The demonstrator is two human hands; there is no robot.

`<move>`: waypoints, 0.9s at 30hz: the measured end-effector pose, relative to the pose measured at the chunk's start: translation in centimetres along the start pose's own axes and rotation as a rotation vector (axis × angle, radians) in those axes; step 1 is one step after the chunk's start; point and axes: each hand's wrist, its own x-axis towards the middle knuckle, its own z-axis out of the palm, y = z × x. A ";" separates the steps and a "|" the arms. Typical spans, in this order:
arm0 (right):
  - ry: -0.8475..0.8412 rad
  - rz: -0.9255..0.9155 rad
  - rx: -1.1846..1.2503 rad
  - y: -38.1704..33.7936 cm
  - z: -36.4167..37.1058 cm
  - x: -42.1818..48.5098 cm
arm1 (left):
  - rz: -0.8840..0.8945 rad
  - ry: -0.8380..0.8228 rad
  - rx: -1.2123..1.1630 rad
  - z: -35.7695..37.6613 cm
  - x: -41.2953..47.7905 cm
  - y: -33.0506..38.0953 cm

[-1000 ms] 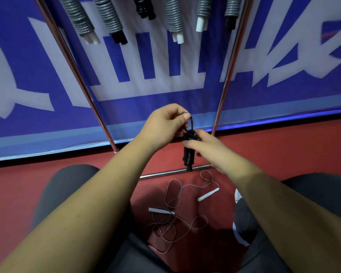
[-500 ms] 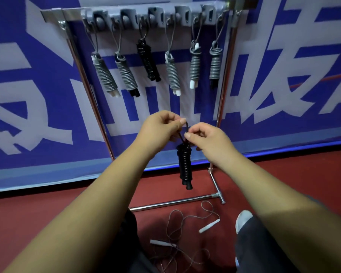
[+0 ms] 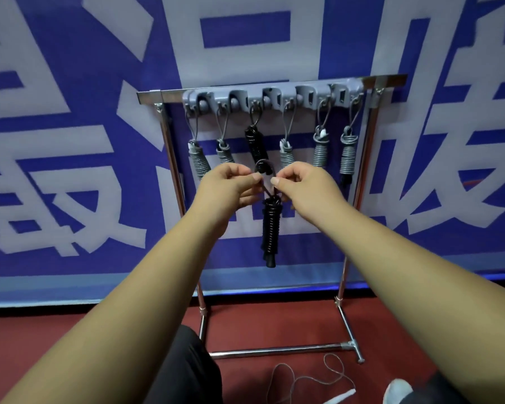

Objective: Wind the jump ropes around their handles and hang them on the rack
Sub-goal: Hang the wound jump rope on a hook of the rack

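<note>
Change noted: a second ago the black rope (image 3: 270, 225) was held low, level with the foot bar of the rack (image 3: 164, 96). It is now raised to the height of the hanging bundles, and the view has tilted up, so the whole hook strip shows. The grip has changed too. The left hand (image 3: 228, 186) and right hand (image 3: 302, 185) each pinch one side of the loop (image 3: 264, 162) between thumb and forefinger and spread it open. The wound handles dangle straight below, in front of the rack and touching nothing on it. Judgement: winding of this rope is finished and hanging is in progress; the loop must next go over a hook. I cannot make out a free hook. Count: one rack; six bundles already hanging, five grey (image 3: 199, 163) and one black (image 3: 255, 141); one black rope in the hands; one loose rope (image 3: 306, 379) on the floor (image 3: 70, 330), one white handle (image 3: 341, 397) of it in view, not yet wound. That makes eight ropes in sight.
</note>
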 end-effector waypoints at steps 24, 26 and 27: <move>0.078 0.087 0.056 -6.6 1.5 13.9 | 0.254 0.241 0.335 2.0 13.8 6.1; 0.072 0.100 0.038 -5.8 1.6 14.0 | 0.242 0.242 0.377 2.0 14.1 5.2; 0.064 0.094 0.028 -5.3 1.7 14.1 | 0.231 0.234 0.381 2.0 14.1 4.8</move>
